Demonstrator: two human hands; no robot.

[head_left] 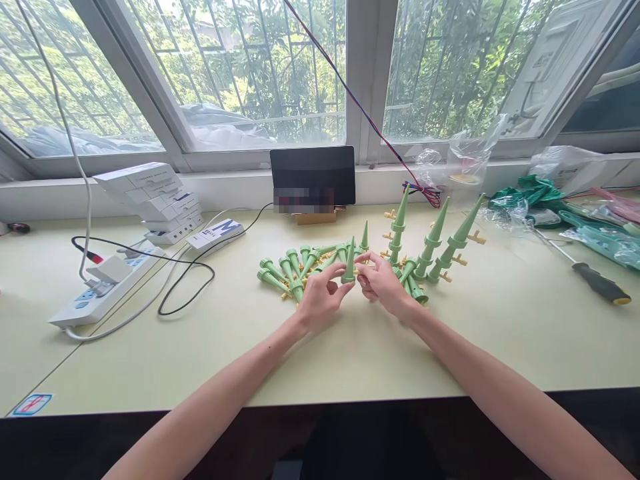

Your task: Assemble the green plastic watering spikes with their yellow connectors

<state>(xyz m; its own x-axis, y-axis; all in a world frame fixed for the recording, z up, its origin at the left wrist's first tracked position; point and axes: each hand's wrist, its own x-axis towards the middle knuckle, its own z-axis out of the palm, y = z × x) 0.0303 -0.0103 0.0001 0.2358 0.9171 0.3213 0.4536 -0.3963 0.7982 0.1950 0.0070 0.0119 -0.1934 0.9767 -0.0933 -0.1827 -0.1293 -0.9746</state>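
My left hand (pixel 323 297) is closed around the base of a green plant watering spike (pixel 351 259), its pointed tip up, above the table. From the other side my right hand (pixel 381 283) pinches at the spike's small yellow valve (pixel 357 270); its fingers partly hide that valve. Beyond and left of my hands lies a loose pile of similar green spikes (pixel 287 267) with yellow valves. To the right, several spikes stand nested in upright stacks (pixel 434 241), yellow valves jutting from their sides. Just below these stacks, more spikes (pixel 414 288) lie beside my right wrist.
A dark-screened tablet (pixel 313 175) leans by the window. On the left are a power strip (pixel 107 283), cables and stacked white boxes (pixel 163 207). A screwdriver (pixel 600 283) and plastic bags (pixel 605 233) lie on the right. The table's front edge (pixel 350 402) crosses beneath my forearms.
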